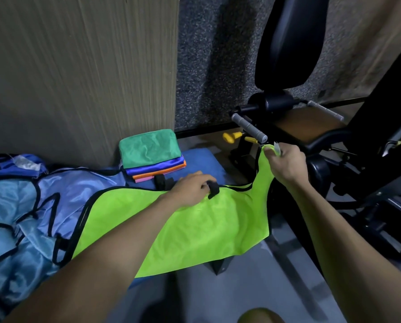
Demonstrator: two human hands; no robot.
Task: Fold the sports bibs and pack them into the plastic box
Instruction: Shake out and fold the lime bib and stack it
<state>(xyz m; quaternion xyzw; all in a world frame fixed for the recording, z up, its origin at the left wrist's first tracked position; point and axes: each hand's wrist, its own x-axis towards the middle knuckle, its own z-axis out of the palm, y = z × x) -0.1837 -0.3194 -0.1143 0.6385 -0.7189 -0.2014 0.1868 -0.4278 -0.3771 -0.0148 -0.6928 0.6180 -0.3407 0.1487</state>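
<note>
A bright green sports bib with black trim lies spread over a blue padded surface. My left hand pinches a black strap on the bib's far edge. My right hand grips the bib's shoulder strap with its white label and holds it lifted to the right. A stack of folded bibs, green on top with blue, orange and pink below, sits behind. Crumpled blue bibs with black trim lie heaped on the left. No plastic box is in view.
A wooden panel rises behind the stack. Black gym equipment with grey foam handles and yellow knobs stands on the right, close to my right hand. Grey floor lies below the bench edge.
</note>
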